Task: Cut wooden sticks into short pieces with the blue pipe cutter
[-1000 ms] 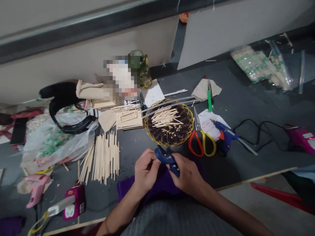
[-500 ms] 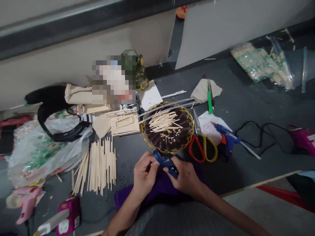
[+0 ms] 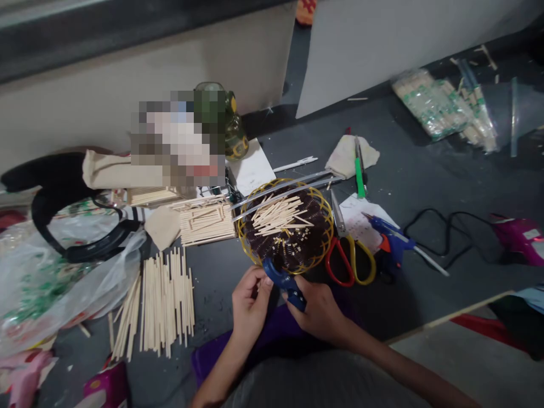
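Low in the middle of the view, my right hand [image 3: 317,306] wraps round the handle of a blue hand tool [image 3: 280,279] that looks like small cutters. My left hand [image 3: 250,297] is closed in a pinch at the tool's upper end; what its fingers hold is hidden. Just beyond both hands is a brown woven basket with a yellow rim [image 3: 325,249]. In it lie a heap of short wooden sticks [image 3: 280,214] and several tiny cut pieces [image 3: 300,237]. Scissors [image 3: 351,258] with one red and one yellow handle rest right of the basket.
Long sticks [image 3: 168,303] lie in rows at left, below a stick panel [image 3: 208,220]. A plastic bag [image 3: 85,272] and a black band-shaped object [image 3: 85,243] are further left. On the right are a blue glue gun [image 3: 389,235], a green-handled knife [image 3: 360,175] and bagged sticks [image 3: 433,105].
The view has shifted slightly, so things on the left appear further left and lower. Both hands stay at the blue cutters with nearly the same hold.
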Demonstrator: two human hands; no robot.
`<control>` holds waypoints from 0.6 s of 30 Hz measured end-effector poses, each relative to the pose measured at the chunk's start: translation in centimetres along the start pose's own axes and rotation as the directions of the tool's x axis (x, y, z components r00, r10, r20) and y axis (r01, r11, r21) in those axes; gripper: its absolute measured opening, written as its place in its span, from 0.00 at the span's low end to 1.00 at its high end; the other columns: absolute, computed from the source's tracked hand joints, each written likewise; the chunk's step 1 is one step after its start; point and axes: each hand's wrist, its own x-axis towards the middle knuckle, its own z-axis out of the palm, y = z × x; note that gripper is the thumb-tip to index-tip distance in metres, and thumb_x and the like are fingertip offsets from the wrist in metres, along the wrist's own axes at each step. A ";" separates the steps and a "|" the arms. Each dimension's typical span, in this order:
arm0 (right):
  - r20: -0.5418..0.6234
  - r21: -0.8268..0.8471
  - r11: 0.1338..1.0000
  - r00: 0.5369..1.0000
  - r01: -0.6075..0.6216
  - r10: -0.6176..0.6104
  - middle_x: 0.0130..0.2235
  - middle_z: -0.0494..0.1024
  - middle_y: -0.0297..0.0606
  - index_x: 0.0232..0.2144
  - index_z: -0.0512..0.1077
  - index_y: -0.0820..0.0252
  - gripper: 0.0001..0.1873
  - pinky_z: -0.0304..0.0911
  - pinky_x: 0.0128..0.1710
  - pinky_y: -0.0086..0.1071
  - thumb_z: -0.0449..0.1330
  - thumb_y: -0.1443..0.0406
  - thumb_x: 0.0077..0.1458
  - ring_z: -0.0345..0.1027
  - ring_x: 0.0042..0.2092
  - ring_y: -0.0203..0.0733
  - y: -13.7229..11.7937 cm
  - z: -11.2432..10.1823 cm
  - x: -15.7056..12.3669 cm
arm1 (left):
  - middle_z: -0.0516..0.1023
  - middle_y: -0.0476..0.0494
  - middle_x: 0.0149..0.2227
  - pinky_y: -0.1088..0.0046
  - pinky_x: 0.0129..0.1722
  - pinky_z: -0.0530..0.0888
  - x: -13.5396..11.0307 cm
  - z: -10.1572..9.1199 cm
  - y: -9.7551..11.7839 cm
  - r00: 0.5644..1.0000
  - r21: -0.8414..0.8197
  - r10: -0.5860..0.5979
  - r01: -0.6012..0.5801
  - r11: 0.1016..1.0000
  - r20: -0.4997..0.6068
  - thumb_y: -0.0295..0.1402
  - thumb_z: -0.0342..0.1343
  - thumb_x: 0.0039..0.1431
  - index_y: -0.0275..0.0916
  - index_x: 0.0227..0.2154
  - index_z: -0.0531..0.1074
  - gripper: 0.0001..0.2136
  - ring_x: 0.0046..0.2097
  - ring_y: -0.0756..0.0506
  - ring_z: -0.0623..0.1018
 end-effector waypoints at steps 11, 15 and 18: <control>0.032 0.079 0.996 0.999 -0.031 0.029 0.42 0.77 0.46 0.47 0.66 0.61 0.16 0.69 0.44 0.41 0.55 0.65 0.56 0.74 0.44 0.50 -2.1 -2.4 -1.6 | 0.70 0.48 0.30 0.77 0.32 0.66 -1.0 -0.3 0.5 0.999 -0.116 0.024 -0.028 0.993 -0.032 0.35 0.59 0.59 0.37 0.30 0.75 0.06 0.32 0.51 0.69; -0.021 0.041 0.997 0.998 0.066 -0.066 0.46 0.75 0.51 0.52 0.64 0.64 0.20 0.70 0.46 0.44 0.55 0.65 0.57 0.72 0.47 0.52 -2.2 -2.1 -2.5 | 0.70 0.48 0.30 0.77 0.31 0.66 -1.8 -0.5 0.7 0.996 -0.106 0.083 -0.087 0.991 -0.038 0.33 0.59 0.59 0.39 0.32 0.77 0.04 0.32 0.50 0.69; -0.056 0.007 0.994 0.993 0.109 -0.108 0.47 0.74 0.51 0.53 0.63 0.65 0.22 0.70 0.48 0.44 0.55 0.66 0.56 0.72 0.48 0.53 -2.1 -1.8 -3.1 | 0.71 0.47 0.31 0.76 0.32 0.67 -2.7 -0.6 0.8 0.992 -0.094 0.123 -0.126 0.988 -0.032 0.31 0.59 0.59 0.41 0.34 0.79 0.04 0.33 0.50 0.70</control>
